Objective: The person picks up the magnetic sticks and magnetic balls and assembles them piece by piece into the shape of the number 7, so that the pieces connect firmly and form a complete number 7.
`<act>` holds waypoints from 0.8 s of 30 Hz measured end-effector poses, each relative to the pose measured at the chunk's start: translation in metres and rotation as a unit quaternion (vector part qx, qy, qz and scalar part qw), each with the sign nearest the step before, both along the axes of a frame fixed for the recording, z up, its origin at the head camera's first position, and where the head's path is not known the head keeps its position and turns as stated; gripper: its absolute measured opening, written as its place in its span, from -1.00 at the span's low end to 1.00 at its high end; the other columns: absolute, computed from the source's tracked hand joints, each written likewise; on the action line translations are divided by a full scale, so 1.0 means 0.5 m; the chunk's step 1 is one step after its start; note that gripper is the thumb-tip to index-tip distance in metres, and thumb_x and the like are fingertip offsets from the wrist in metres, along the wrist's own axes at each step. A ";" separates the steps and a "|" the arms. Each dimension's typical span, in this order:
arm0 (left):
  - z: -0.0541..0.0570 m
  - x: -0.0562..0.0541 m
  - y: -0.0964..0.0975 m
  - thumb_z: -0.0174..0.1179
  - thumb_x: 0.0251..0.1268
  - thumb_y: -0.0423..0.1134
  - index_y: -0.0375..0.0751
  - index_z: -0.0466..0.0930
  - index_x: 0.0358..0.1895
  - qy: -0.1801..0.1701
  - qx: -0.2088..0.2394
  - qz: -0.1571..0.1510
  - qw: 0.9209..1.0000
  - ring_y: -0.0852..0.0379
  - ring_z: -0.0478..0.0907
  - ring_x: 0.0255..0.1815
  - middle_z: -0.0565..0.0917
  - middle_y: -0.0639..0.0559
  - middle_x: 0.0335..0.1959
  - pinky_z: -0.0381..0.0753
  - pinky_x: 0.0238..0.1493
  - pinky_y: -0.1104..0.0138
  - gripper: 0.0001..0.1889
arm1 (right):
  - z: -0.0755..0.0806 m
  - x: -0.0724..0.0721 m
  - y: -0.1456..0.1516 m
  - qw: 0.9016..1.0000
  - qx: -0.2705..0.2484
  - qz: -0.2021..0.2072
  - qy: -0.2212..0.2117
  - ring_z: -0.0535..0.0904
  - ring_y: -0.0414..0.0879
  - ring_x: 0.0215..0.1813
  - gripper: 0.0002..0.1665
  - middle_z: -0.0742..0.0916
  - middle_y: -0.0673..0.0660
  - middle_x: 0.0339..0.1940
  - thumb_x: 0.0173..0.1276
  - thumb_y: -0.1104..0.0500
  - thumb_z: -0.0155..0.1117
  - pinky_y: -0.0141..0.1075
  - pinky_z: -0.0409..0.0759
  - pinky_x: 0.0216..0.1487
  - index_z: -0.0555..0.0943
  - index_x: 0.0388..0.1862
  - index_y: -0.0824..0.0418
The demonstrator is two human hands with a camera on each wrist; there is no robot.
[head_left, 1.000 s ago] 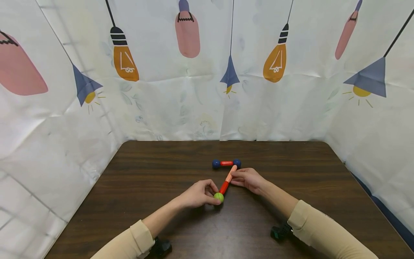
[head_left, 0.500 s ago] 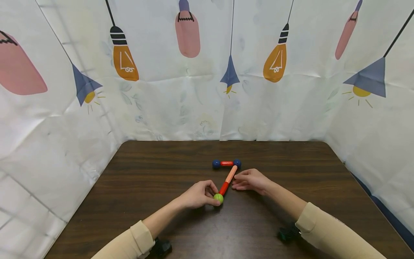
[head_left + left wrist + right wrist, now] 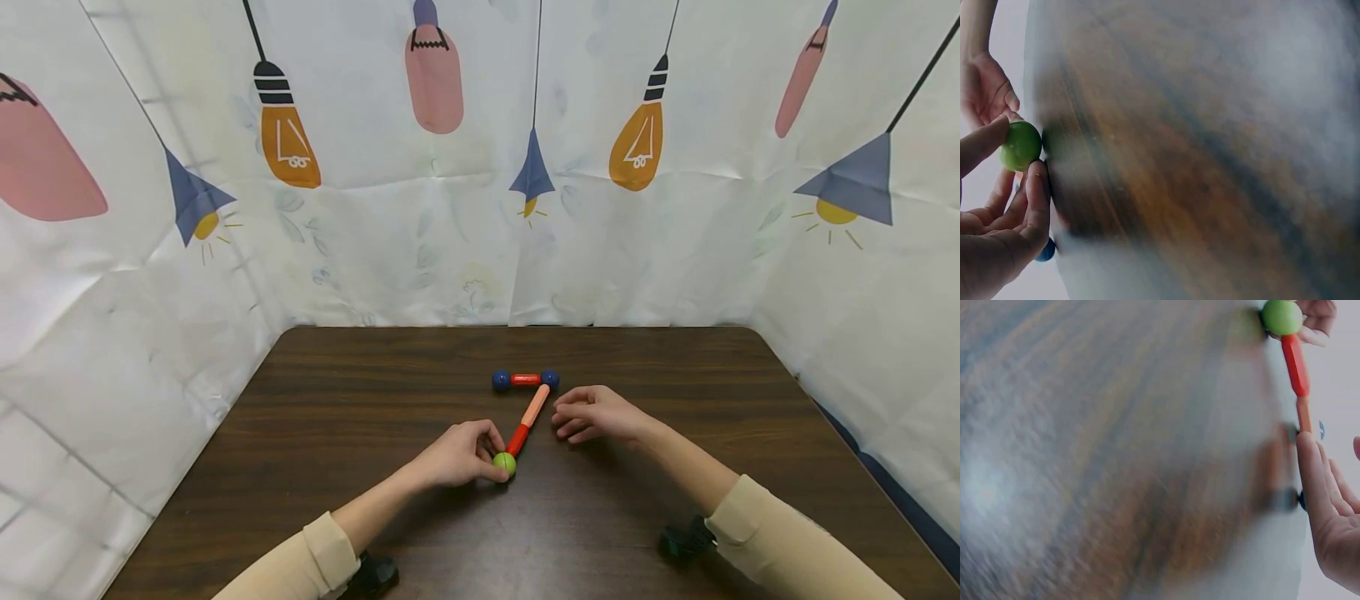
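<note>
My left hand (image 3: 459,455) pinches a lime-green ball (image 3: 505,463) between thumb and fingers, low over the table. From that ball a red stick (image 3: 517,440) runs away and to the right, end to end with a peach-coloured stick (image 3: 536,406). The peach stick's far end meets the right one (image 3: 550,379) of two dark blue balls; the other blue ball (image 3: 501,380) lies to its left, with a short red stick (image 3: 525,379) between them. Just right of the sticks, my right hand (image 3: 600,414) hovers with loosely bent fingers, holding nothing. The right wrist view shows the red stick (image 3: 1295,365) joined to the green ball.
A dark wood-grain table (image 3: 360,375) lies under everything. White printed curtains (image 3: 465,250) stand along its back and both sides. Dark wrist cameras hang under both sleeves, the left camera (image 3: 372,575) and right camera (image 3: 684,542) close above the table.
My right hand has let go of the peach stick and moved away to the right. My left hand keeps its pinch on the green ball, which has shifted very slightly toward me and left.
</note>
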State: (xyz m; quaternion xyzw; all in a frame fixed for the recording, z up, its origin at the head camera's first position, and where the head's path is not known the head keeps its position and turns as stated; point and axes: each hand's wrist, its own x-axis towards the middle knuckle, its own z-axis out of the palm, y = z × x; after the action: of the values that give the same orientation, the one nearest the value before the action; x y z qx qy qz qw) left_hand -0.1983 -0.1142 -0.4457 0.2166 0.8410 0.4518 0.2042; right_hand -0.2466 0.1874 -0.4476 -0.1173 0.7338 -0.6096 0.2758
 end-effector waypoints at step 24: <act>0.021 -0.014 -0.059 0.41 0.35 -0.08 -0.21 0.60 -0.03 0.066 -0.051 0.000 0.997 0.16 0.62 -0.22 0.66 0.04 -0.13 0.61 -0.17 0.26 -0.68 | 0.049 -0.008 0.108 0.997 0.023 -0.019 0.070 0.68 0.21 0.11 -0.37 0.63 0.49 0.20 0.62 0.10 0.18 -0.01 0.68 0.03 0.35 0.37 0.59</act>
State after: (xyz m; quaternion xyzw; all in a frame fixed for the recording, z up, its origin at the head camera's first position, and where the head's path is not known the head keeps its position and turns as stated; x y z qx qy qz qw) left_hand -0.2055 -0.1436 -0.4351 0.2356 0.8744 0.3932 0.1594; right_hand -0.2507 0.2415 -0.4232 -0.1392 0.7674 -0.5878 0.2149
